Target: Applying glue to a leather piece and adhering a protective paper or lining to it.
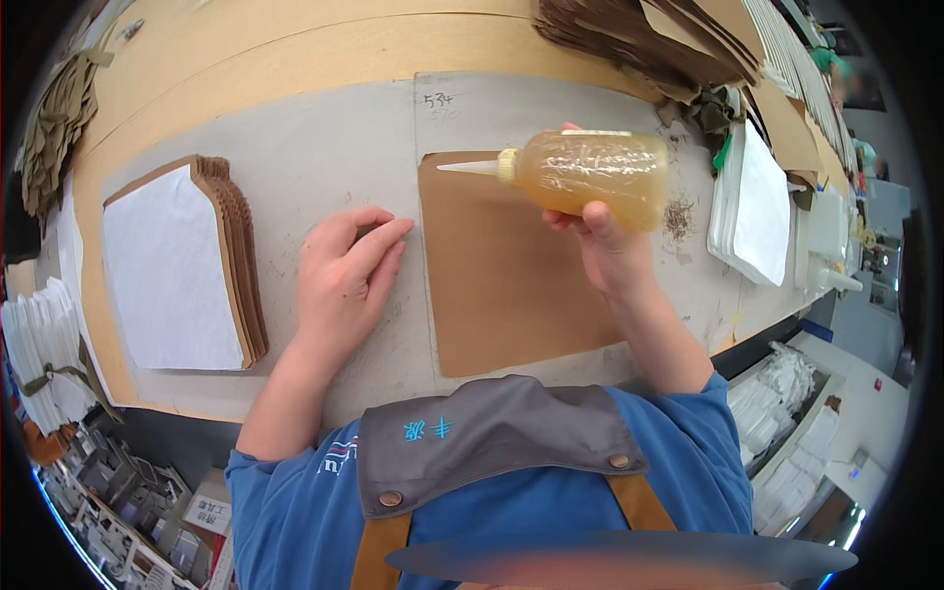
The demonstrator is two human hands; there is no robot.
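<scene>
My right hand [608,243] is closed around a squeeze bottle [594,177] of amber liquid, held on its side with the pointed white nozzle towards the left. Under the bottle a brown fabric panel [516,295] lies flat on the grey table covering. To the left of that panel, my left hand [354,265] is at the covering with fingers bent and the thumb and index fingertips close together; I see nothing in it. A stack of brown panels with a white sheet [173,273] on top lies further left.
Dark brown material [627,44] is piled at the far right. White panels [748,206] lie at the right side, near a white bottle [839,280]. Olive cloth [59,133] and a tied white bundle [51,354] are at the left. People are in the right background.
</scene>
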